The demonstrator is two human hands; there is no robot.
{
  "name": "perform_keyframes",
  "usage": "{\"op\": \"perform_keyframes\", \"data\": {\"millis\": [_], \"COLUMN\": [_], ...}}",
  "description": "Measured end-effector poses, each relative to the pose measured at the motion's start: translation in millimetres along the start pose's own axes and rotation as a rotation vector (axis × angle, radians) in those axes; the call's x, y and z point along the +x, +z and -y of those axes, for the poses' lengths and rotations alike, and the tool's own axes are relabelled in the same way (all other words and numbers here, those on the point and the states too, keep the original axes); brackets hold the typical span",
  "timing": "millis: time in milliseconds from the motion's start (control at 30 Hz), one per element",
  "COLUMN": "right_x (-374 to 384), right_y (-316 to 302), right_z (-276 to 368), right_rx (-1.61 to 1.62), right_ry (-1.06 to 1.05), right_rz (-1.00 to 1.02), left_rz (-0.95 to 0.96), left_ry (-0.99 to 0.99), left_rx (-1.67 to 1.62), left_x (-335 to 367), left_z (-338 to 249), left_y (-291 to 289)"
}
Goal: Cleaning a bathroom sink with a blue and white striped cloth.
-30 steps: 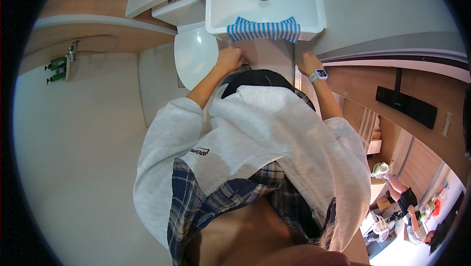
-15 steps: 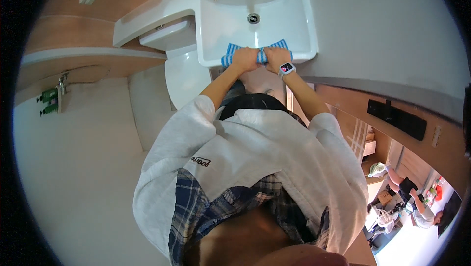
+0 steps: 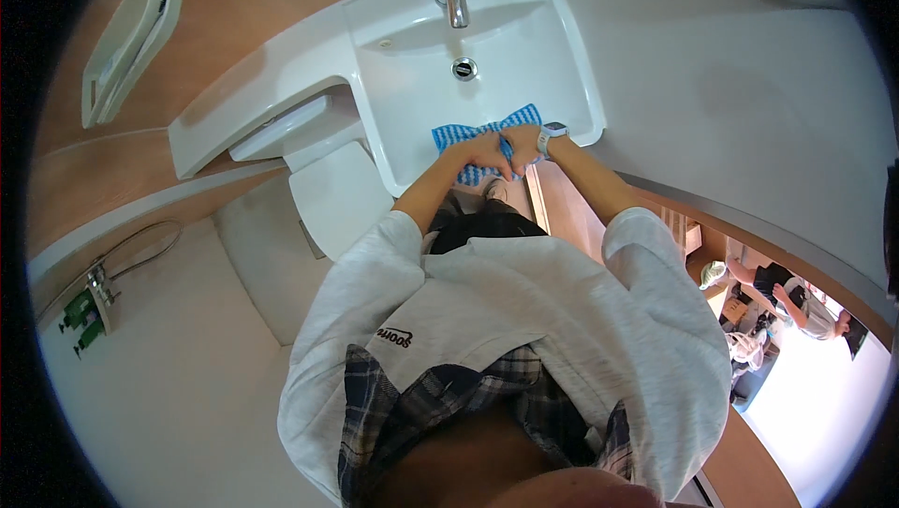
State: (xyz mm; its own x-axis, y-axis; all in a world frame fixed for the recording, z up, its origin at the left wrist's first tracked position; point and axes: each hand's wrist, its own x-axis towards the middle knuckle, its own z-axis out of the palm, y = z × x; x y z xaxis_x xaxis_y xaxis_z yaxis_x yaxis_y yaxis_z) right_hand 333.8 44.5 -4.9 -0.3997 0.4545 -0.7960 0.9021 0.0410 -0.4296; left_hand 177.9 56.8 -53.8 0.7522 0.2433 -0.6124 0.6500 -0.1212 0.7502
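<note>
Gripping the cloth (image 3: 487,126) in the upper centre, the left hand (image 3: 484,150) curls its fingers round the left folds; the right hand (image 3: 523,144), just beside, clutches the right. Over the sink (image 3: 529,58) front, the cloth seems light, limp, best held bunched.

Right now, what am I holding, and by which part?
A blue-and-white striped cloth, bunched near its middle in your left hand and right hand.

We hold our left hand (image 3: 482,151) and right hand (image 3: 522,146) close together, fingers curled | our left forearm (image 3: 430,189) slants far and right | our right forearm (image 3: 594,178) slants far and left
</note>
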Motion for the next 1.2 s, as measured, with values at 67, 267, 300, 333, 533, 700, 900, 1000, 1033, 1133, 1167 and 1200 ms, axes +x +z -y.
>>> {"op": "perform_keyframes", "data": {"millis": [67, 267, 300, 333, 533, 700, 900, 1000, 1033, 1133, 1167, 1200], "right_x": [-4, 12, 6, 1, -19, -45, -90, -94, -91, -85, -82, -78], "right_y": [-8, 7, 6, 7, 43, 59, 62, 63, 67, 74, 75, 76], "right_z": [5, -4, -2, 1, -1, -14, -69, -77, -73, -55, -48, -42], "right_rx": [0.084, 0.066, 0.066, 0.016, -0.297, -0.317, -0.299, -0.346, -0.354, -0.302, -0.311, -0.311], "right_ry": [0.055, 0.045, 0.034, -0.012, -0.179, -0.387, -0.383, -0.398, -0.408, -0.249, -0.264, -0.253], "right_rz": [0.143, 0.045, 0.038, -0.005, -0.601, -1.082, -1.112, -1.193, -1.193, -1.291, -1.29, -1.243], "left_rz": [-0.076, -0.12, -0.125, -0.103, -0.71, -0.99, -1.089, -1.026, -0.968, -0.967, -0.981, -1.015], "left_ry": [0.016, -0.023, -0.031, -0.069, -0.181, -0.242, -0.075, -0.048, -0.063, 0.041, 0.033, 0.065], "left_rx": [0.037, -0.032, -0.024, 0.012, 0.449, 0.81, 0.793, 0.682, 0.643, 0.635, 0.632, 0.636], "left_x": [7, 5, 0, -8, -34, -36, -12, 1, 0, -16, -23, -31], "left_z": [8, 6, -3, -12, -38, -54, -104, -118, -116, -97, -89, -79], "left_y": [5, 10, 7, 5, 48, 74, 100, 99, 96, 93, 93, 92]}}
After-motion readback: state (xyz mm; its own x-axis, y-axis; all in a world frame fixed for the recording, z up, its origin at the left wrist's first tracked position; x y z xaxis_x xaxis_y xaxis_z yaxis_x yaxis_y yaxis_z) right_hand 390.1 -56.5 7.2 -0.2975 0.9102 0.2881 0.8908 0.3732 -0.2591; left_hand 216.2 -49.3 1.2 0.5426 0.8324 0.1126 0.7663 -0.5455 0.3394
